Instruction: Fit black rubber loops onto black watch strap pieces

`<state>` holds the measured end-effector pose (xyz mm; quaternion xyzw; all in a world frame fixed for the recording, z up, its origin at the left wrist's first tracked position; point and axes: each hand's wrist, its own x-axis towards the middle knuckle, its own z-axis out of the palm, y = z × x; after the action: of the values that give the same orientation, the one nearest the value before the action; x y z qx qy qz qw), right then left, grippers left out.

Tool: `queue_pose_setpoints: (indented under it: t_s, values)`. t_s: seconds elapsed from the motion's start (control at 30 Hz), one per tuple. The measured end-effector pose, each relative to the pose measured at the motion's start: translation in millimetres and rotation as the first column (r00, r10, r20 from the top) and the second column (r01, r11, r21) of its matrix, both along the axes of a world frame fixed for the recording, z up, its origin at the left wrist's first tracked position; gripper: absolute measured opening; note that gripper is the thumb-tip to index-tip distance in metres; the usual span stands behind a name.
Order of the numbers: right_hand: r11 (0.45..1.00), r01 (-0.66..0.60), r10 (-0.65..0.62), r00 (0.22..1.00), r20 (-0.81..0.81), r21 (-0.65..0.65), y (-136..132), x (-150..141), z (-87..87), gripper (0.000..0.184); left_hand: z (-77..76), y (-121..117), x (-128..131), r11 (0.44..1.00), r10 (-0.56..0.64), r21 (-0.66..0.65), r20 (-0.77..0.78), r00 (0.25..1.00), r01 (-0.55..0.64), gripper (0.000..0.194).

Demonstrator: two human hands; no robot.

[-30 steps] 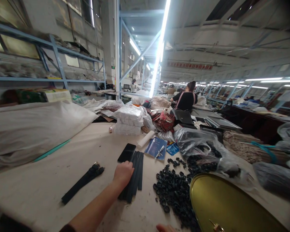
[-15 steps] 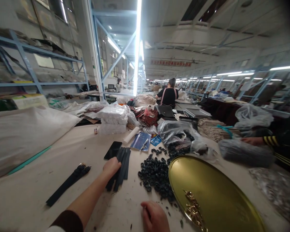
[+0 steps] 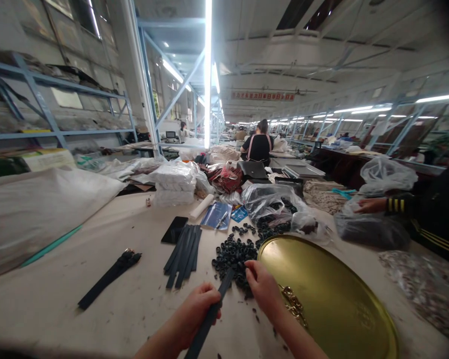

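My left hand (image 3: pixel 200 306) is closed around a dark flat strap (image 3: pixel 210 319), which slants up toward a heap of small black loops (image 3: pixel 230 254). At the heap's right edge is my right hand (image 3: pixel 264 286), its thumb and fingers pinched together. Whatever is between those fingertips blends into the dark loops. More dark straps (image 3: pixel 185 252) lie fanned side by side left of the heap. Farther left, another group of straps (image 3: pixel 110 279) is stacked, with gold-coloured metal at its upper end. Gold metal fittings (image 3: pixel 295 305) lie on a gold oval tray (image 3: pixel 333 279) beside my right forearm.
A black phone (image 3: pixel 174 230), a blue booklet (image 3: pixel 216 216) with a pen, and a white roll (image 3: pixel 202 206) lie beyond the straps. Plastic bags (image 3: pixel 273 199) fill the table's far side. At right, a co-worker's hand (image 3: pixel 372 205) touches a plastic-wrapped bundle (image 3: pixel 372 232).
My left hand has left the fanned straps with one strap and come nearer and to the right. My right hand has moved forward to the loops. The co-worker's hand has shifted left.
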<state>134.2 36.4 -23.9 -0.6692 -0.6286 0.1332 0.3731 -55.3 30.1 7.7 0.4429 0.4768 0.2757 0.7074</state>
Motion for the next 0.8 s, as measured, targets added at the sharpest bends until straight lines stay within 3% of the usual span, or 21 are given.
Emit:
queue_pose_setpoints:
  t_s: [0.07, 0.27, 0.47, 0.57, 0.67, 0.73, 0.8]
  values:
    - [0.999, -0.018, 0.02, 0.996, 0.083, -0.033, 12.5, 8.8, 6.6, 0.021, -0.7, -7.7, 4.4, 0.994, 0.026, -0.112, 0.105, 0.994, -0.014, 0.02]
    - [0.991, 0.01, 0.026, 0.963, 0.267, -0.133, 37.8, 1.5, -0.4, 0.01, 3.5, -8.3, 0.1, 0.978, 0.052, -0.209, 0.164, 0.985, -0.017, 0.022]
    - [0.986, 0.019, 0.025, 0.967, 0.254, -0.168, 50.6, -5.2, -6.6, 0.007, 2.6, -7.1, -5.5, 0.958, 0.086, -0.285, 0.213, 0.973, -0.022, 0.022]
    - [0.986, 0.0, 0.028, 0.986, 0.167, -0.165, 44.4, -3.9, -4.0, 0.007, -3.6, -5.5, -5.4, 0.954, 0.113, -0.293, 0.164, 0.98, -0.061, 0.019]
    - [0.981, -0.031, 0.039, 0.998, 0.04, -0.192, 24.0, -5.3, -2.6, 0.01, -14.1, -3.9, -4.6, 0.976, 0.06, -0.217, 0.112, 0.992, -0.035, 0.018]
    - [0.968, -0.073, 0.028, 0.982, -0.187, -0.241, 4.6, -8.4, -2.8, 0.016, -19.8, -4.3, -4.0, 0.993, 0.025, -0.121, 0.094, 0.995, -0.013, 0.02]
    - [0.948, -0.115, -0.049, 0.869, -0.492, -0.297, -15.0, -12.3, -3.5, 0.022, -22.1, -6.5, -3.3, 1.0, -0.004, -0.012, 0.039, 0.999, 0.004, 0.018]
